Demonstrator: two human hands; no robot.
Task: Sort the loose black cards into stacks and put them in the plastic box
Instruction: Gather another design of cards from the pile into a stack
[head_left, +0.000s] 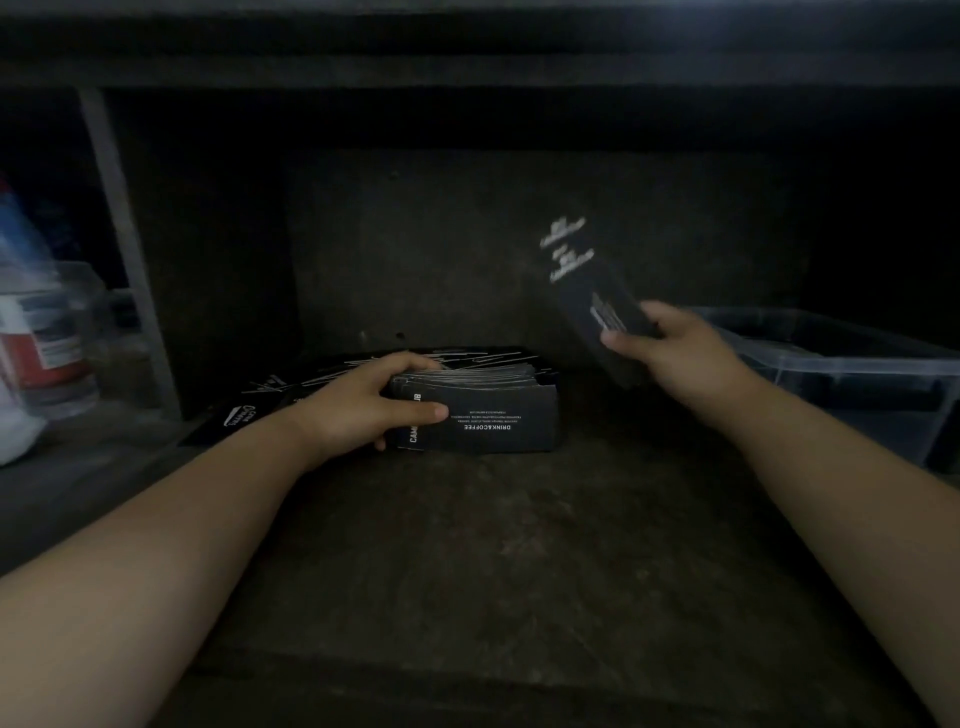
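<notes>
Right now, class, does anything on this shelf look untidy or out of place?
Yes. Behind the stack gripped by the left hand, loose cards lie fanned at crossed angles, some sticking out left, not squared up.

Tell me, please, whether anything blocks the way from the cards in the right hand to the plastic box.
Nothing visible does: the right hand holds its cards just beside the open-topped plastic box.
</notes>
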